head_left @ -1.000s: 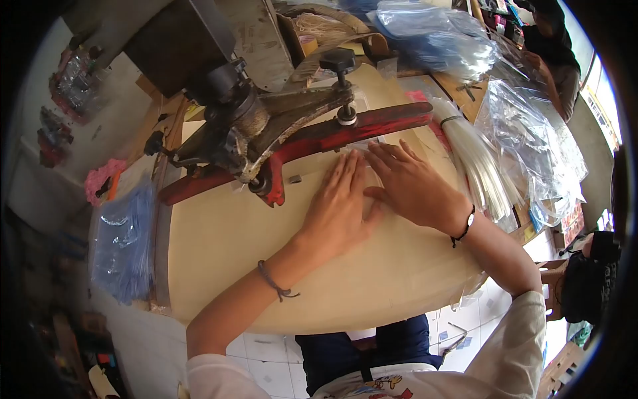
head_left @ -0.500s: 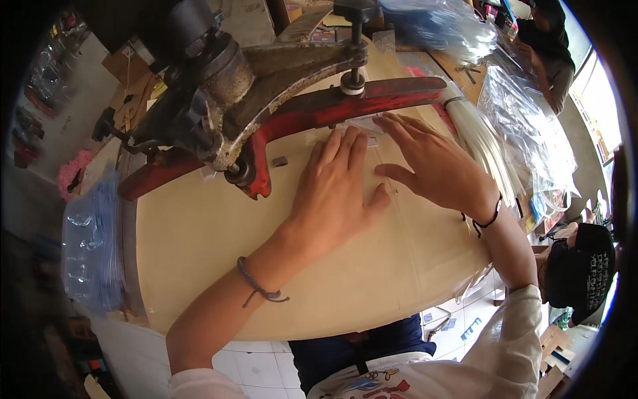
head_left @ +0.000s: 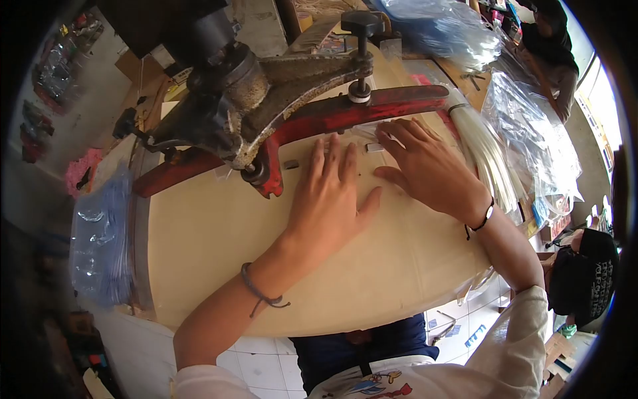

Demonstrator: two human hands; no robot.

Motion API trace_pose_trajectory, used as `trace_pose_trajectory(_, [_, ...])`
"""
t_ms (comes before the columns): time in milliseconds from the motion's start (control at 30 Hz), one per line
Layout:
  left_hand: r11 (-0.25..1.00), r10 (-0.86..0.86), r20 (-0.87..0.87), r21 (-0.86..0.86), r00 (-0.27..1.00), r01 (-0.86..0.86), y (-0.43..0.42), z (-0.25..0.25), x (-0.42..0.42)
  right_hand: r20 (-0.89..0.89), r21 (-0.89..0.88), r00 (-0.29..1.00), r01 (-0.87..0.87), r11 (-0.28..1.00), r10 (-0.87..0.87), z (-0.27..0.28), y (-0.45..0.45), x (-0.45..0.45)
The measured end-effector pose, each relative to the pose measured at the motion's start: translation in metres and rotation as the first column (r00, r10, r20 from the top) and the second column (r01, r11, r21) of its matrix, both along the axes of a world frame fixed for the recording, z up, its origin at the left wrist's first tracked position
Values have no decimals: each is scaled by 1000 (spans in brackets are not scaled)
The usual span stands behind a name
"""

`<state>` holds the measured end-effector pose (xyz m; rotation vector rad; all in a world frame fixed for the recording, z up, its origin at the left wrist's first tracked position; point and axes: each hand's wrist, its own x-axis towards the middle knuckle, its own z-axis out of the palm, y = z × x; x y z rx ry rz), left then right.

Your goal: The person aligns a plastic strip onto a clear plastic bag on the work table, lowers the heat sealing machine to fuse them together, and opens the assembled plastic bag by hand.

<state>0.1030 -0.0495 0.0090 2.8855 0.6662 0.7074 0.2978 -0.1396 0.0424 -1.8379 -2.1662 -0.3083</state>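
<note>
My left hand [head_left: 325, 199] lies palm down with fingers spread on the tan work surface [head_left: 219, 259], its fingertips close to the red bar [head_left: 325, 118] of the machine. To its right is my right hand [head_left: 432, 169], also palm down, fingers apart, its fingertips near the same bar. Between the two hands sits a small pale rectangular piece [head_left: 375, 147]. A small dark piece [head_left: 291, 164] lies left of my left hand's fingers. Clear plastic film shows by the fingertips, partly hidden by the bar and hands. Neither hand grips anything.
The machine's metal head [head_left: 246, 93] stands over the surface. Blue plastic sheets [head_left: 103, 243] hang at the left. Bundled clear strips [head_left: 482, 149] and clear plastic bags [head_left: 531, 136] are at the right. A person [head_left: 548, 53] is at the upper right, another [head_left: 585, 276] at the right edge.
The hands have moved slightly apart, and the small pale piece between them has come into clearer view. The camera view has shifted, with the machine appearing larger than a second ago.
</note>
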Motion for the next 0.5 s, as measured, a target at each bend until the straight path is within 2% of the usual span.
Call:
trace_pose_trajectory(67, [1000, -12, -16, -2, 1000, 12, 3, -2, -5, -26, -82, 1000, 10, 997, -12, 2, 1, 0])
trace_pose_trajectory(200, [999, -32, -19, 3, 999, 32, 8, -4, -5, -65, -44, 997, 45, 998, -48, -1, 0, -6])
trace_pose_trajectory(300, [999, -28, -9, 25, 1000, 28, 9, -7, -5, 18, -5, 998, -62, 998, 62, -7, 5, -4])
trace_pose_trajectory(400, [999, -33, 33, 0, 999, 33, 8, -10, -7, -22, -52, 998, -58, 997, 57, -9, 7, -4])
trace_pose_trajectory(500, [998, -38, 35, 49, 999, 36, 8, -15, -16, -55, -98, 997, -51, 994, 45, -4, 6, -8])
